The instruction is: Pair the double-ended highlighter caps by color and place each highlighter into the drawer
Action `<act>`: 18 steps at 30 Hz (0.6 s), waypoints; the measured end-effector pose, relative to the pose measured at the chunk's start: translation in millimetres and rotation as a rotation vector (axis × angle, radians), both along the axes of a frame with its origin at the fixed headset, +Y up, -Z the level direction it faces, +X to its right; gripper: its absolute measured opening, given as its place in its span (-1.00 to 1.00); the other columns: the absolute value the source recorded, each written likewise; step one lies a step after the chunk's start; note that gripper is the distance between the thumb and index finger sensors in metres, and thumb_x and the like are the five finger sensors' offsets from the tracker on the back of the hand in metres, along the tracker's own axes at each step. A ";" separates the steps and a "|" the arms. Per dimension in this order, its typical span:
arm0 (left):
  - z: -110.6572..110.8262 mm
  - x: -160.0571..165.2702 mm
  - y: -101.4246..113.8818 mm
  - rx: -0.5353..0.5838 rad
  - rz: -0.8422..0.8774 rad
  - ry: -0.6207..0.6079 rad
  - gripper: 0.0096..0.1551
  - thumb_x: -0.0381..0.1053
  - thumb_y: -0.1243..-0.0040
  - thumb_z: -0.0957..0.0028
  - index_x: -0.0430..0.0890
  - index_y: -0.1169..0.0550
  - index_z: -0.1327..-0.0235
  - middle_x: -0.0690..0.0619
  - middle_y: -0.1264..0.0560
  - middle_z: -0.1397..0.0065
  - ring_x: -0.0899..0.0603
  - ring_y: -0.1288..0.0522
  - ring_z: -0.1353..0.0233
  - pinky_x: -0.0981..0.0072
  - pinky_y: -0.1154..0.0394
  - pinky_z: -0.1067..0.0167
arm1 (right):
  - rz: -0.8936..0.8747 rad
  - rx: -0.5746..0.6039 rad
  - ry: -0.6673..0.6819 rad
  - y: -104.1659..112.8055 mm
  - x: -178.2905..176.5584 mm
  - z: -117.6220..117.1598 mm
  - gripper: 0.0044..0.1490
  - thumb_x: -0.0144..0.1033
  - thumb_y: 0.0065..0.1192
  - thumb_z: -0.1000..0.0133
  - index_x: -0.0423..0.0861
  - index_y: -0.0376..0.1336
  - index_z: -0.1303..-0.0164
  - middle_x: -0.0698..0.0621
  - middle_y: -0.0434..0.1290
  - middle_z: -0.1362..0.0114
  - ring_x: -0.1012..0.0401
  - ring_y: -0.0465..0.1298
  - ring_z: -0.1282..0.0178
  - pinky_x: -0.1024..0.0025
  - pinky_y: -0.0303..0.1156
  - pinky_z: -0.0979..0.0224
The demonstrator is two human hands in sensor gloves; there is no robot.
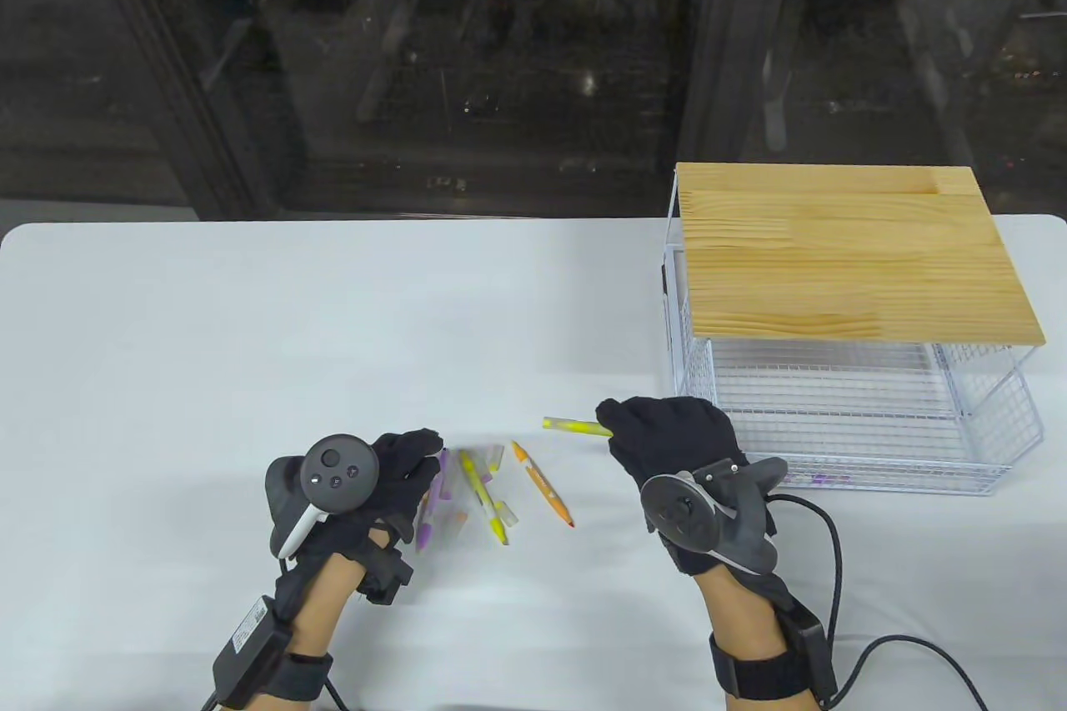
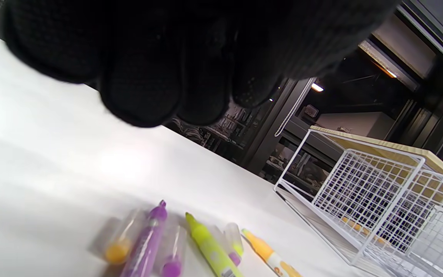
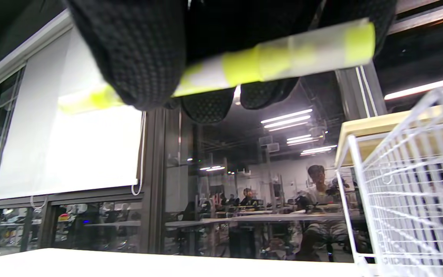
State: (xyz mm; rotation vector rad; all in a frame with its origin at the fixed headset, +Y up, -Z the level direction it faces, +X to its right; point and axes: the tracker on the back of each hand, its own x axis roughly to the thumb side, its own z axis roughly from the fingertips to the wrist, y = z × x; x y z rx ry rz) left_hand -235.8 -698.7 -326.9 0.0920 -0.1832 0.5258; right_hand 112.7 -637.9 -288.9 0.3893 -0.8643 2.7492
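My right hand (image 1: 615, 429) pinches a yellow highlighter (image 1: 575, 426) above the table, left of the drawer; the pen (image 3: 275, 61) lies crosswise under my fingers (image 3: 140, 57) with both caps on. My left hand (image 1: 413, 457) hovers over a small pile with fingers (image 2: 144, 88) loosely curled, holding nothing. The pile holds a purple highlighter (image 1: 432, 507) (image 2: 148, 242), a yellow-green one (image 1: 483, 498) (image 2: 210, 250), an orange one (image 1: 543, 484) (image 2: 267, 254) and loose clear caps (image 2: 117, 250). The white wire drawer (image 1: 834, 411) (image 2: 379, 207) stands pulled out at the right.
The drawer sits in a wire rack with a wooden top (image 1: 850, 252). Something purple (image 1: 821, 479) lies at the drawer's front edge. Cables (image 1: 834, 544) trail from my right wrist. The white table (image 1: 250, 327) spreads to the left and back.
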 end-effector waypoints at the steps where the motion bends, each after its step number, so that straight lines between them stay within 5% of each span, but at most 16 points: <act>1: 0.0 -0.3 0.2 0.001 0.002 0.002 -0.45 0.15 -0.25 0.09 0.08 -0.67 -0.19 0.00 -0.69 -0.21 -0.27 -0.69 -0.03 -0.23 -0.59 0.04 | -0.007 0.000 -0.013 0.8 3.9 -0.5 -0.44 -0.16 0.50 0.08 0.25 0.48 -0.18 0.16 0.61 -0.27 0.02 0.56 -0.22 -0.12 0.39 -0.37; 18: -0.4 -2.1 1.5 0.006 -0.010 0.021 -0.46 0.15 -0.24 0.09 0.06 -0.70 -0.15 -0.01 -0.71 -0.19 -0.28 -0.69 -0.02 -0.23 -0.59 0.05 | -0.158 -0.061 -0.239 -1.5 83.2 -12.5 -0.44 -0.19 0.48 0.04 0.25 0.44 -0.21 0.14 0.57 -0.34 -0.02 0.52 -0.33 -0.16 0.35 -0.40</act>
